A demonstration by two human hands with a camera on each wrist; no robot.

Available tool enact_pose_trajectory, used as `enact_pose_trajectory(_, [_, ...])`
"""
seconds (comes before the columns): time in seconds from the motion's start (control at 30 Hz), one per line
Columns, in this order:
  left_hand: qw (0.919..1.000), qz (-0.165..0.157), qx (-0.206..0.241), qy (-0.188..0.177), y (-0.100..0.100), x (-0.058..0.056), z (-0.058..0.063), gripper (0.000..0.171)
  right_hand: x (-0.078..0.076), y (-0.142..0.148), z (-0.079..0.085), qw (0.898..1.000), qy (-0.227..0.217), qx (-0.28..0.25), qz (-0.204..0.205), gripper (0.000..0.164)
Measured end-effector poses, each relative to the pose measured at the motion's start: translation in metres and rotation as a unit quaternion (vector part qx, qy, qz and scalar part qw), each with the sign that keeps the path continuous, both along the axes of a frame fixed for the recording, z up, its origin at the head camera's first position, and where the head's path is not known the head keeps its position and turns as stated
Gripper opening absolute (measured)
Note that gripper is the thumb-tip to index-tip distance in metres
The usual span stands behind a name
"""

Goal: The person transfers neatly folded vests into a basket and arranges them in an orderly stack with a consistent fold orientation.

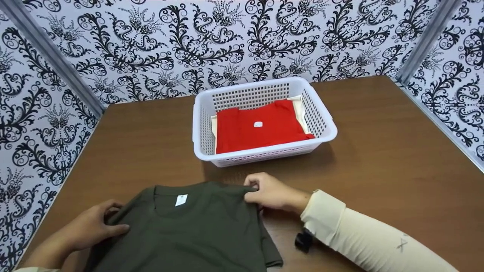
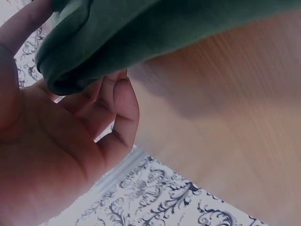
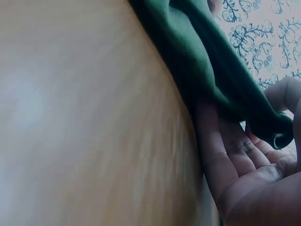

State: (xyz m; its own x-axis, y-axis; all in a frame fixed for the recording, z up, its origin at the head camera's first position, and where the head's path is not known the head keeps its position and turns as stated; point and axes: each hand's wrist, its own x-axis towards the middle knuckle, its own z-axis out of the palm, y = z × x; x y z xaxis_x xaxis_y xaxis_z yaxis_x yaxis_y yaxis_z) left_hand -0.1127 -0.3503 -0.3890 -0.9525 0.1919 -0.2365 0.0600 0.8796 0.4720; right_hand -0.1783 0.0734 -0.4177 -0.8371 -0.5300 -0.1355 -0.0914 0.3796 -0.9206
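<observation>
A dark green T-shirt [image 1: 211,226], with a small white label [image 1: 181,200] inside its neckline, spreads across the front of the table, its lower part cut off by the frame. My left hand [image 1: 85,226] holds its left shoulder edge, thumb on top and fingers underneath. In the left wrist view the folded cloth [image 2: 108,47] passes between thumb and fingers. At the opposite shoulder my right hand [image 1: 274,192] pinches the fabric. Seen from the right wrist, fingers [image 3: 211,146] reach beneath the green cloth [image 3: 188,42], close to the tabletop.
Behind the shirt stands a white plastic basket [image 1: 327,132]. Inside lies a folded red garment [image 1: 245,136] with a white label, over cream cloth [image 1: 298,109]. Patterned walls [image 1: 242,41] border the brown table [image 1: 378,151] at the back and sides.
</observation>
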Motion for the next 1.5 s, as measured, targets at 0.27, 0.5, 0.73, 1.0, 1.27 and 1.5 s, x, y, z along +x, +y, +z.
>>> enact_pose_trajectory(0.27, [0.9982,-0.024,0.041,-0.036,0.009,0.004,-0.002,0.065,0.003,0.029,0.005,1.0,-0.016,0.003,-0.002,0.004])
enact_pose_trajectory(0.5, [0.9971,-0.017,0.067,-0.033,0.031,-0.002,-0.002,0.064,0.001,0.057,0.003,1.0,0.0,0.008,-0.025,0.004])
enact_pose_trajectory(0.73, [0.9955,-0.032,0.083,-0.033,0.047,-0.016,-0.004,0.044,0.004,0.073,0.003,0.999,-0.01,0.008,-0.036,0.006])
enact_pose_trajectory(1.0, [0.9892,-0.044,0.133,-0.043,0.073,-0.021,-0.002,0.042,0.006,0.099,0.01,0.998,0.006,0.04,-0.052,0.007])
enact_pose_trajectory(1.27, [0.9665,-0.061,0.216,-0.124,0.093,-0.03,-0.006,0.04,0.003,0.124,0.012,0.997,-0.053,0.027,-0.051,0.011])
enact_pose_trajectory(1.5, [0.9545,-0.045,0.253,-0.151,0.105,-0.036,-0.008,0.043,0.01,0.129,0.014,0.995,-0.072,0.022,-0.071,0.028])
